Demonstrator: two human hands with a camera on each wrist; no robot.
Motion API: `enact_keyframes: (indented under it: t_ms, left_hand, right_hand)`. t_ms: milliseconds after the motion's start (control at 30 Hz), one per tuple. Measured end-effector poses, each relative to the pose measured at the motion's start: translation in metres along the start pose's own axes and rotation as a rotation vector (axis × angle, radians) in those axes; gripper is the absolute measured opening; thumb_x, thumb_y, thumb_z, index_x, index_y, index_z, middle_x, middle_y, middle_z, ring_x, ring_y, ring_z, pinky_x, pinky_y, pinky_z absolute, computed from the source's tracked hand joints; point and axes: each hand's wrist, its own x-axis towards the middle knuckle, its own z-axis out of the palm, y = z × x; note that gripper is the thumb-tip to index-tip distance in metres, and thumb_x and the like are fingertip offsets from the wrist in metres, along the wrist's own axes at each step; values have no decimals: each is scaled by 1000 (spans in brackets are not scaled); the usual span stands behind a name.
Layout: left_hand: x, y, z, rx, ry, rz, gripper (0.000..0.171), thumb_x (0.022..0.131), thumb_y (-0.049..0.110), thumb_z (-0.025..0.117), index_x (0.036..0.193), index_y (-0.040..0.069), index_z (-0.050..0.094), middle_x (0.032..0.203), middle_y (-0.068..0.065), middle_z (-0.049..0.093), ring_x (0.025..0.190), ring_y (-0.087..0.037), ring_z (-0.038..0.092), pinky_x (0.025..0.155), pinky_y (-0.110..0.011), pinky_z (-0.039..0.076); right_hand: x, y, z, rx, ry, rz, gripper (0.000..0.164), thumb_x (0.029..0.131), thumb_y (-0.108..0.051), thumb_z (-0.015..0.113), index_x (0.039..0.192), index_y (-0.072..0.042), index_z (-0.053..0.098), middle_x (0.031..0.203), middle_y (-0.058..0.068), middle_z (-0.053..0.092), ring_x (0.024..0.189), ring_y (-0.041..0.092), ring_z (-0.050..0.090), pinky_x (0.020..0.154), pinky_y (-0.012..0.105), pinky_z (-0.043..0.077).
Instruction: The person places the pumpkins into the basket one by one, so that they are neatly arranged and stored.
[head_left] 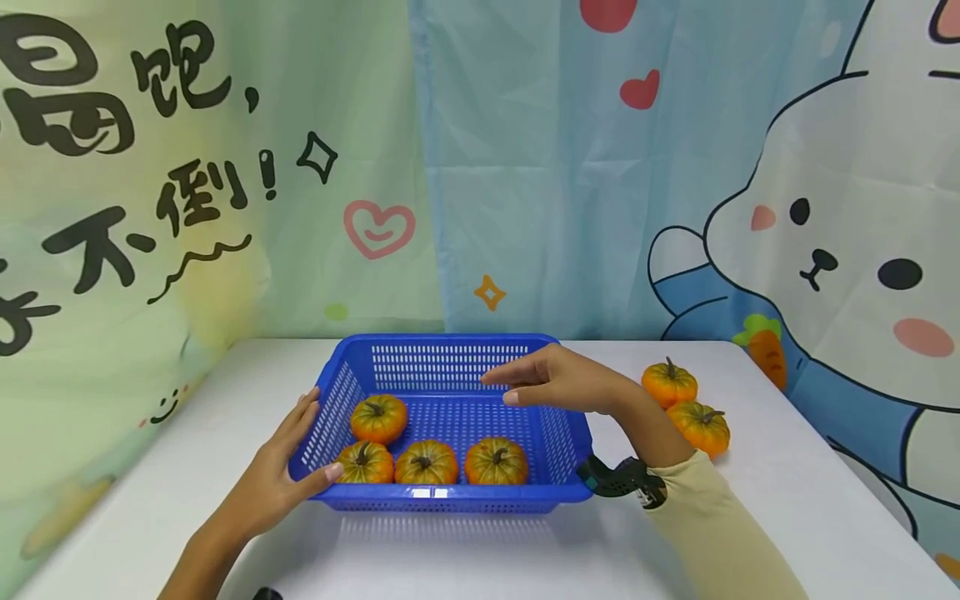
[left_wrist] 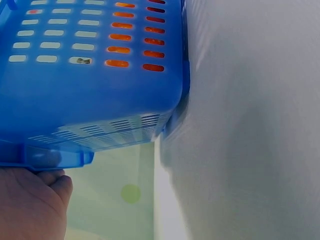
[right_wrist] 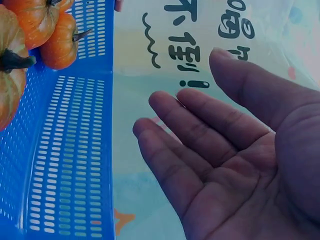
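A blue plastic basket (head_left: 480,497) with slotted walls stands on the table and holds several small orange pumpkins, among them one pumpkin (head_left: 378,418) behind a front row. My left hand (head_left: 273,483) grips the basket's left front corner, its thumb over the rim and its fingers along the outer side. In the left wrist view the left hand (left_wrist: 32,205) lies against the underside of the rim. My right hand (head_left: 558,379) hovers above the basket's right part, holding nothing; in the right wrist view the right hand (right_wrist: 225,160) shows a bare palm with fingers extended.
Two more pumpkins, a rear one (head_left: 669,383) and a nearer one (head_left: 700,427), sit on the white table (head_left: 780,500) right of the basket, beyond the right forearm. A printed curtain (head_left: 510,167) hangs behind the table. A dark object (head_left: 267,593) shows at the bottom edge.
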Motion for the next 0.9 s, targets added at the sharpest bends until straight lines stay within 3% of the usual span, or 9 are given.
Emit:
enact_keyframes:
  t_ms: [200,400,667,900]
  left_hand:
    - [-2,1,0,-3,2,-8,87,85,31,69,151,-4,26,160,-15,16,144,-43,12,103,-72,17]
    - [-1,1,1,-1,-5,-7,87,85,32,69,151,-3,25,161,-13,16,145,-41,11,103,-72,18]
    - [0,-2,2,-5,-2,-1,87,85,32,69,151,-5,25,161,-13,15,145,-41,11,104,-71,18]
    - [1,-1,2,2,-1,-7,87,85,32,69,151,-4,25,161,-13,16,145,-41,11,104,-71,18]
  right_hand:
    - [-13,5,-2,-54,45,-6,42,97,-24,60,136,-8,58,130,3,62,119,20,58,96,39,48]
    - [-26,10,-5,-23,113,41,40,97,-24,61,133,-8,61,129,5,62,121,24,57,98,44,47]
    - [-37,25,-12,-24,337,44,34,96,-23,63,125,-7,66,121,7,67,115,25,61,93,43,50]
    - [-50,32,-15,-20,394,132,41,95,-33,63,128,-9,65,121,5,67,119,28,58,96,49,47]
